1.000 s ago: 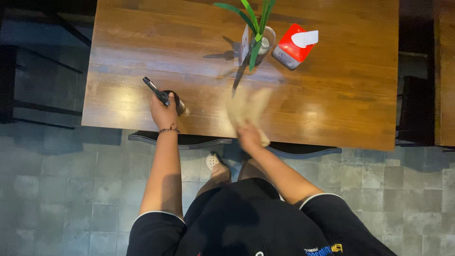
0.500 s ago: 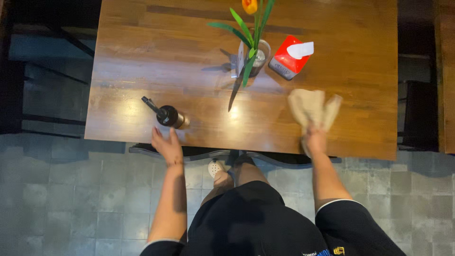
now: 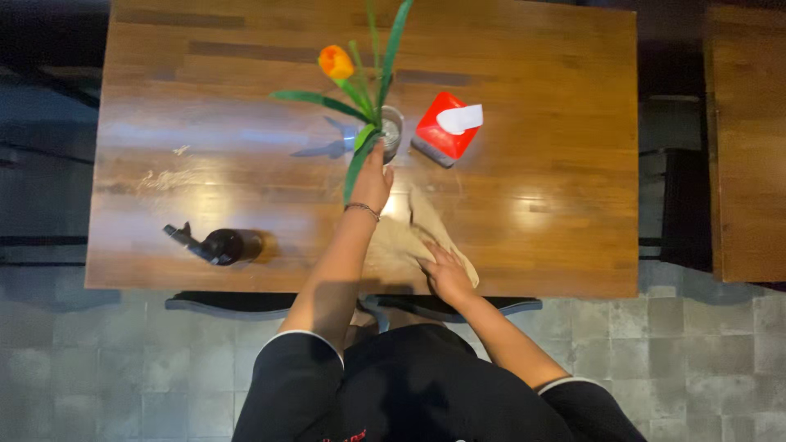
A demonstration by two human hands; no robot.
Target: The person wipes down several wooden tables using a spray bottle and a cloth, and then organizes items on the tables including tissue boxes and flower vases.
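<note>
Grey floor tiles (image 3: 720,360) lie below a wooden bench (image 3: 557,205), and I look straight down on it past my own dark clothing. My left hand (image 3: 371,182) is stretched forward to the glass vase (image 3: 392,129) near the middle of the bench; its fingers reach the near side of the vase and the green leaves there, but I cannot tell whether they have closed on it or only touch it. From the vase rise an orange tulip (image 3: 336,61) and long leaves that lean left and away from me. A thin bracelet (image 3: 361,209) sits on that wrist.

My right hand (image 3: 446,274) lies flat and spread on a beige cloth (image 3: 409,233), pressing it to the bench close to the near edge. The cloth runs from under this hand up toward the left wrist, partly under the forearm.

Just right of the vase stands a red tissue box (image 3: 444,129) with a white tissue sticking out of its top. Well apart to the left, near the front edge, a dark spray bottle (image 3: 219,244) stands with its nozzle pointing left. A second wooden surface (image 3: 749,139) shows at the right edge.
</note>
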